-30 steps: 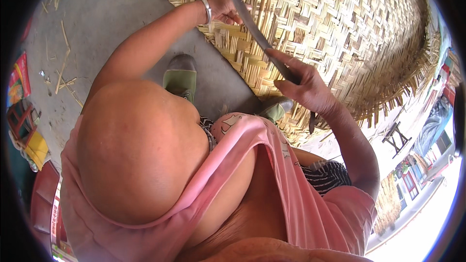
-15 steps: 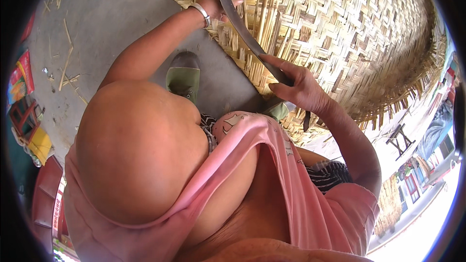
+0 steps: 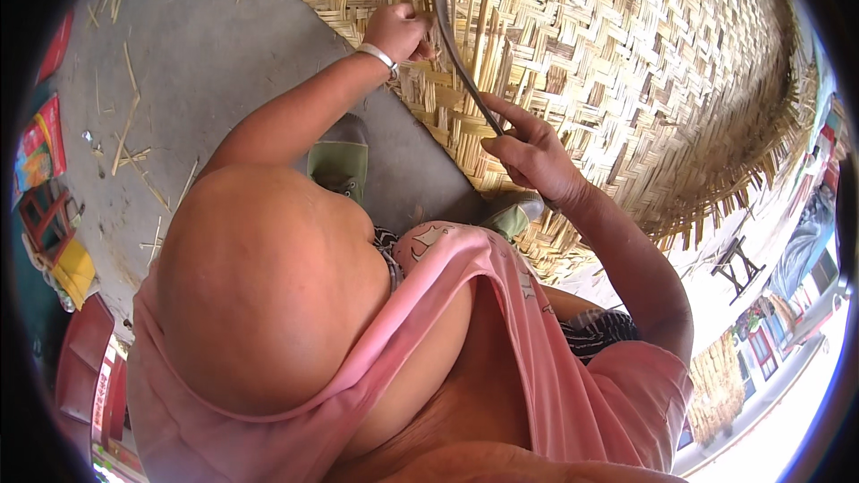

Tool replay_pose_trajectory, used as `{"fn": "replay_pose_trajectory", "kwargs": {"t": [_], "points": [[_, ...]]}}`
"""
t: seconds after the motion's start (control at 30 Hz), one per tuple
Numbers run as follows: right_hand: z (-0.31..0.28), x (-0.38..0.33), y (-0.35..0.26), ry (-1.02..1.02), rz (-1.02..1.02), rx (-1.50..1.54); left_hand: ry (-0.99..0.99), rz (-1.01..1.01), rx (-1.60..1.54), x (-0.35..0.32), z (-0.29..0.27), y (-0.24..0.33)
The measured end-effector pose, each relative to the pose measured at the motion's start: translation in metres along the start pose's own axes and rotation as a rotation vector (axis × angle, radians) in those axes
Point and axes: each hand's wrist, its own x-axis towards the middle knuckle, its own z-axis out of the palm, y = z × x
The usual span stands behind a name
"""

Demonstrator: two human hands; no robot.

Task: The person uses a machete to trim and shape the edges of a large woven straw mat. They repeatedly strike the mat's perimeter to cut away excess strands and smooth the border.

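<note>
My right hand (image 3: 535,150) grips the near end of a long, dark, slightly curved knife (image 3: 463,72), with the index finger stretched along it. The blade points away and a little left over a large woven mat (image 3: 617,63) of pale flat strips. Just left of the blade's far part, my left hand (image 3: 400,33) is closed at the mat's left edge, fingers bent in toward the strips. Whatever lies between those fingers is hidden. Several loose strip ends (image 3: 486,36) stand up from the weave right of the blade.
Grey floor (image 3: 206,54) with scattered straw bits (image 3: 130,116) lies to the left. My green shoes (image 3: 338,165) are at the mat's edge. A red chair-like piece (image 3: 82,362) and a colourful packet (image 3: 43,143) stand far left. The mat curves up at its right rim.
My left hand's fingers have curled in from a more stretched pose. The knife has turned more edge-on, its tip shifting right, while my right hand has moved slightly left.
</note>
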Motion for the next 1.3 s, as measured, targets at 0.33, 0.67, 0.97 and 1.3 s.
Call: {"fn": "replay_pose_trajectory", "kwargs": {"t": [0.33,0.67,0.97,1.3], "points": [[-0.008,0.015,-0.018,0.173,-0.175,-0.747,-0.215,-0.023,-0.27,-0.004,-0.016,-0.004],[-0.016,0.009,-0.042,0.107,-0.038,-0.585,-0.345,0.0,-0.278,0.008,-0.032,0.002],[-0.013,0.009,-0.05,0.098,0.012,-0.449,-0.36,-0.014,-0.28,0.013,-0.033,-0.002],[0.025,0.073,0.004,0.491,-0.128,-0.948,-0.308,-0.073,-0.218,0.017,-0.024,0.013]]}}
